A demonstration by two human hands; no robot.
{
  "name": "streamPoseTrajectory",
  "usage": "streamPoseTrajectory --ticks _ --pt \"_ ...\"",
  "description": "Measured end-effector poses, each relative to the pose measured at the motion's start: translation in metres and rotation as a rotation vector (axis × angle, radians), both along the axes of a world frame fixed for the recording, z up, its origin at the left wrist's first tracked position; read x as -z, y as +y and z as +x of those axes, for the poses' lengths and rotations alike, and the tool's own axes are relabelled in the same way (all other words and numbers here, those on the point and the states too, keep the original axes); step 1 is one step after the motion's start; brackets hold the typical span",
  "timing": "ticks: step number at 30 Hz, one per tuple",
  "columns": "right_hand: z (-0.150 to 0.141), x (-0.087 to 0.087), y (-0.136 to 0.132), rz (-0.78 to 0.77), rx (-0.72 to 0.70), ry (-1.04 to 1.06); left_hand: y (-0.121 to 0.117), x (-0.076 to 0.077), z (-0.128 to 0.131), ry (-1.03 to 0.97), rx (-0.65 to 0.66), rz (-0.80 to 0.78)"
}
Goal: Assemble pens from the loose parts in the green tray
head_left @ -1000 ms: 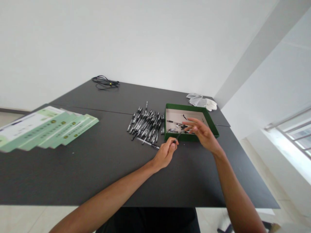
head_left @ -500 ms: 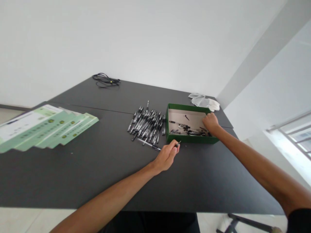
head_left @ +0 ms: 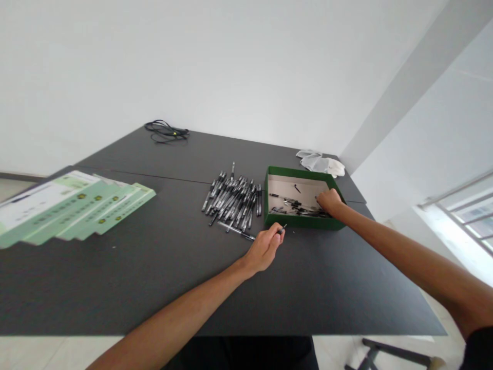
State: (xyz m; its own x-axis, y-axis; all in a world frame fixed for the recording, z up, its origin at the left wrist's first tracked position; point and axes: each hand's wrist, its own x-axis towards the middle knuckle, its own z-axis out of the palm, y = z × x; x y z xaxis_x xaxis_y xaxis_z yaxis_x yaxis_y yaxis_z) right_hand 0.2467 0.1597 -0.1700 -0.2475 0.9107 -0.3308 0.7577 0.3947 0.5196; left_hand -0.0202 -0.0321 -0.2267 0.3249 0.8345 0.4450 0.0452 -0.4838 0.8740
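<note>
Pen parts (head_left: 296, 204) in the green box (head_left: 293, 220), right of frame centre, come within reach as our curled right hand (head_left: 328, 201) shifts inward, its hold hidden from us, our left hand (head_left: 267, 245) closed around a black pen piece (head_left: 281, 230).

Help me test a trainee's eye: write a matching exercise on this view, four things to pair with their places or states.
1. Person's bare left hand
2. Rectangular green-walled box
3. Coiled black cable
4. Crumpled white fabric

A. Near the dark tabletop's far left corner
B. Holding a slim dark piece
C. Near the tabletop's far right corner
D. Just right of the heaped clear-and-black pens

Pairs: 1-B, 2-D, 3-A, 4-C
</note>
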Motion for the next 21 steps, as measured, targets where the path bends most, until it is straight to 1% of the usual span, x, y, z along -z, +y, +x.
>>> streamPoseTrajectory --ticks 3,8,11,14,17,19,20,21 --pt "0.006 -0.003 0.002 -0.045 0.010 0.017 0.000 0.000 0.000 -0.002 -0.005 -0.003" --pt "0.014 -0.016 0.004 -0.070 -0.044 0.091 0.001 0.001 0.001 -0.004 0.007 0.008" --pt "0.019 -0.029 0.002 -0.040 -0.076 0.164 0.002 0.001 0.001 -0.012 -0.004 0.013" --pt "0.023 -0.048 -0.004 0.038 -0.086 0.263 0.002 0.001 0.002 -0.010 -0.016 0.015" --pt "0.020 -0.067 -0.023 0.123 -0.101 0.377 0.003 0.001 0.002 0.011 -0.029 0.020" --pt "0.011 -0.075 -0.047 0.159 -0.134 0.495 0.003 0.001 0.002 0.041 -0.038 0.029" --pt "0.004 -0.077 -0.063 0.168 -0.166 0.577 0.003 0.001 0.002 0.063 -0.042 0.033" --pt "-0.005 -0.078 -0.081 0.153 -0.206 0.814 0.003 0.001 0.002 0.090 -0.050 0.037"
